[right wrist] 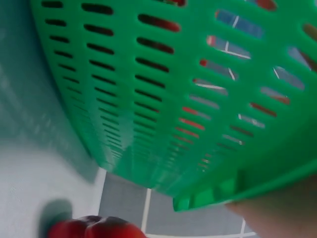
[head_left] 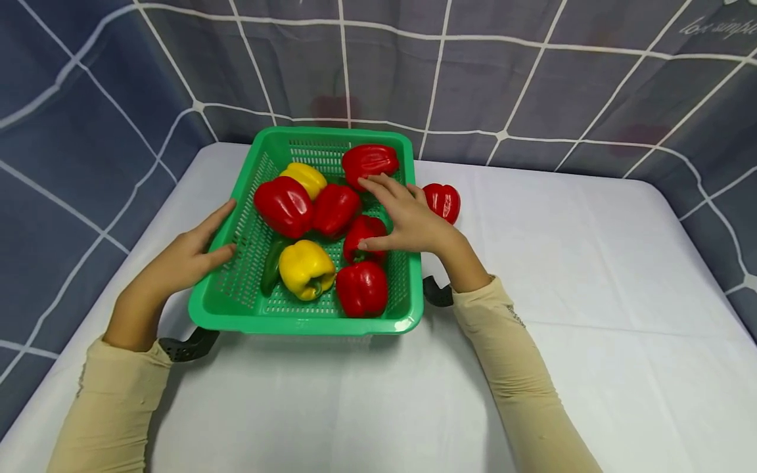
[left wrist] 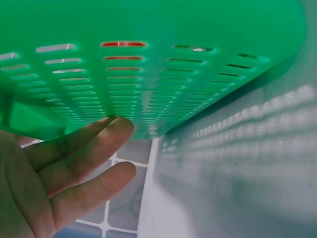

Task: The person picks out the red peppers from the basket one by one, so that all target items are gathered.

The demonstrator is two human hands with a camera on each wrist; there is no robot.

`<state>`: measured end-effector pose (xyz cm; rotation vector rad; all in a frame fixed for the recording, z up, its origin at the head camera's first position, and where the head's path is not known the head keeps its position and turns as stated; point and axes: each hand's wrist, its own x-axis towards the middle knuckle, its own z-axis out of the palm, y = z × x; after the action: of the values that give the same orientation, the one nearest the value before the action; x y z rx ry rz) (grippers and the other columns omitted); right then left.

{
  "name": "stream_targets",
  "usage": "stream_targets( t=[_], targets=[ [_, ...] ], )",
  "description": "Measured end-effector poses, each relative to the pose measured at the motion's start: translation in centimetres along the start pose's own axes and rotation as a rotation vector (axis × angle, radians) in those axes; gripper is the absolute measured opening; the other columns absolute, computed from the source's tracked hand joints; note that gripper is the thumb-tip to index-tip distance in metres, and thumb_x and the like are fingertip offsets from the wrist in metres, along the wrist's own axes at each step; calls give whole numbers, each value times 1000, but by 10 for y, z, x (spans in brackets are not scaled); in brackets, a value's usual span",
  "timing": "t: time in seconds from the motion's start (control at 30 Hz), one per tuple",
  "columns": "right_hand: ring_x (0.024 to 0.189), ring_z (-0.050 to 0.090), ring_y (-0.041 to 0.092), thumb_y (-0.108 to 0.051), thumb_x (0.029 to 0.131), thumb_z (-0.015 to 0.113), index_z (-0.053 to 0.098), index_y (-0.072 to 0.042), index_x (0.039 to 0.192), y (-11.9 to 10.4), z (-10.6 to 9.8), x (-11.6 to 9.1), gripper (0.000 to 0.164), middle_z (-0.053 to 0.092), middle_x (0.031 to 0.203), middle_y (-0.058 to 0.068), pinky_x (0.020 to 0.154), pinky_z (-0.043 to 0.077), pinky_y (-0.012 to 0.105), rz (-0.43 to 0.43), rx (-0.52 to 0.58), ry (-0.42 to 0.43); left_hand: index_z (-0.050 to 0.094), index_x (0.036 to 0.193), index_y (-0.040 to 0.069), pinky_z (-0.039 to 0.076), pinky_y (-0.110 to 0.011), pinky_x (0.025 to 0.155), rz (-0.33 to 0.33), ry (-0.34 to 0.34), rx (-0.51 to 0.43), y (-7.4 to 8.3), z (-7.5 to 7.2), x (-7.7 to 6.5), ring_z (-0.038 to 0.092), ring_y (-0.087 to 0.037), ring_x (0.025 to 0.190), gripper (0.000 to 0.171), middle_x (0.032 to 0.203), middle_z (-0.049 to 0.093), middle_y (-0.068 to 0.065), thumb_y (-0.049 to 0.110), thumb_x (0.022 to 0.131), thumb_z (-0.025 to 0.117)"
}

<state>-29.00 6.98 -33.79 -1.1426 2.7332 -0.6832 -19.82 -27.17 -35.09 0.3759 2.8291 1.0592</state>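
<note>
A green plastic basket (head_left: 307,325) stands on the white table with red and yellow bell peppers inside. My left hand (head_left: 183,259) rests at its left rim, thumb and forefinger over the edge. In the left wrist view, other fingers (left wrist: 94,168) extend outside the slotted wall. Over the right side of the basket, my right hand (head_left: 408,220) spreads its fingers and holds nothing. Its fingertips are nearest a red bell pepper (head_left: 369,163) at the back, and its thumb is by another red pepper (head_left: 362,233); contact is hard to tell.
Outside the basket's right wall lies one red bell pepper (head_left: 445,202). A yellow bell pepper (head_left: 306,268) and a green elongated vegetable (head_left: 272,266) sit at the basket's front left. Grey cloth (head_left: 390,72) with white grid lines hangs behind the white table (head_left: 568,276).
</note>
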Motion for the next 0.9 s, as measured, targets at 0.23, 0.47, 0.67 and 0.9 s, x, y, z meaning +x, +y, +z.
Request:
stream_targets(
  t=[0.23,0.47,0.67,0.9],
  targets=[
    [136,23,21,-62,69,65,21,-17,146,-10,4,6,99,27,148,7,109,7,52,105,-255,-114,8,148,12,36,-57,84,-3,3,22,1,-1,-1,49,-44,98,70,141,27,-33,16,89,47],
    [133,30,23,-64,71,61,29,-16,144,-14,6,7,92,38,143,5,109,5,53,164,-361,-188,8,148,11,43,-47,75,-26,-15,36,4,0,1,58,-34,80,70,129,40,-35,16,89,46],
    [129,36,23,-69,74,51,31,-20,143,-18,7,13,87,49,136,2,108,3,54,227,-453,-297,7,148,11,39,-52,81,-11,-10,14,3,2,1,55,-38,88,70,139,31,-32,15,90,46],
    [126,41,25,-69,74,51,34,-22,142,-20,8,16,85,50,134,4,108,4,55,227,-484,-318,7,148,12,39,-52,79,-7,-12,10,1,1,0,55,-38,87,70,137,32,-34,16,90,46]
  ],
)
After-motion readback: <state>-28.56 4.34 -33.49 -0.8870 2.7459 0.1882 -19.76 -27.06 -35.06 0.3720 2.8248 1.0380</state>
